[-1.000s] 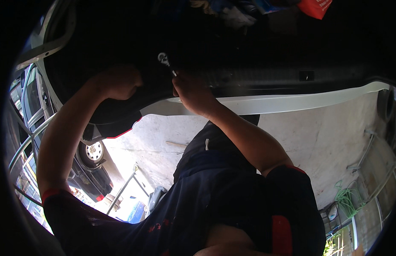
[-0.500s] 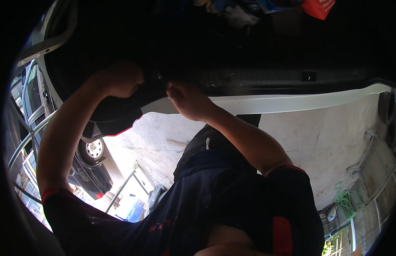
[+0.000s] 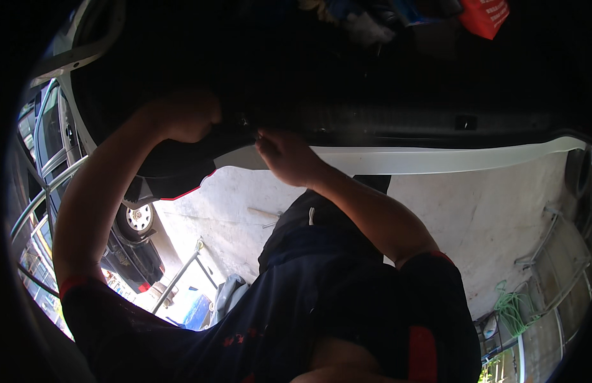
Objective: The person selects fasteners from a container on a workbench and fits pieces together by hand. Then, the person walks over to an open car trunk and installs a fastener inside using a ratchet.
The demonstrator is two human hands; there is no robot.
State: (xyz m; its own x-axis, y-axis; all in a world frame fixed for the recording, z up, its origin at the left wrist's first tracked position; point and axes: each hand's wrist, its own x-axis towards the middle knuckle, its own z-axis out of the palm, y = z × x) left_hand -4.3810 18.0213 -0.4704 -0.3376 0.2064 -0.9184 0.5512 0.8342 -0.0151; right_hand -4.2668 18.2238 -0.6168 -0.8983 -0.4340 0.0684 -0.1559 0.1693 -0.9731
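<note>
Both of my hands are at the dark rear sill of a car's open cargo area. My left hand is closed, knuckles up, over the dark trim on the left; deep shadow hides what is in its fingers. A little to its right, my right hand has its fingers curled together beside the sill, above the white bumper edge. Anything in its pinch is too small or dark to make out. Between the hands, a small shiny spot shows on the dark trim.
A red bag and a pale crumpled bag lie deeper in the cargo area. Under the bumper is a pale concrete floor. At the left stand metal rails and another car's wheel; a green hose coil lies at the right.
The whole view has shifted slightly, so the cargo area sits a little lower and further right. Both hands keep nearly the same place and grip at the sill.
</note>
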